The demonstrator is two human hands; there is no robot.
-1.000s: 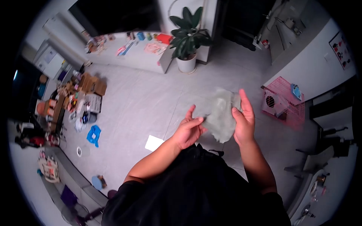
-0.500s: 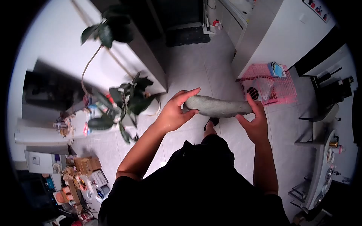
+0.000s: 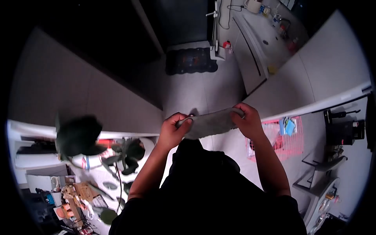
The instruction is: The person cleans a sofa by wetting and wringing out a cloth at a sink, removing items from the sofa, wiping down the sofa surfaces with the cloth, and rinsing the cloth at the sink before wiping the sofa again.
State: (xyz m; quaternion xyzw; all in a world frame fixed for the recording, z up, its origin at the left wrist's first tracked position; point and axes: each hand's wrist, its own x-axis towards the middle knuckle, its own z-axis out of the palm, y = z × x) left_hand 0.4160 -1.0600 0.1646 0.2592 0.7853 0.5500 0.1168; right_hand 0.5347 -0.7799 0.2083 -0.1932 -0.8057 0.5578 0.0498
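I see two bare hands in the head view, and between them is one grey-green, flat and soft-looking piece; its material I cannot tell for sure. The left hand is clamped on the left end of this piece, with the thumb lying on the near side. The right hand is clamped on the right end in a similar way, its thumb also pressing the near face. The other fingers of both hands are partly hidden behind the piece, so I cannot tell how each one is bent. The piece hangs in the air between the two grips, slightly higher at the right fingers, and its lower edge looks uneven.

Beyond the fingers, on the floor, I find a dark mat with a wavy border, and just beside it a white dustpan with an upright handle. To the right of the right fingers, and lower in my view, stands a pink wire cage, with a blue-and-white packet at its top. Well to the left of the left fingers, I have the dark green, broad leaves of a plant, which are blurred.
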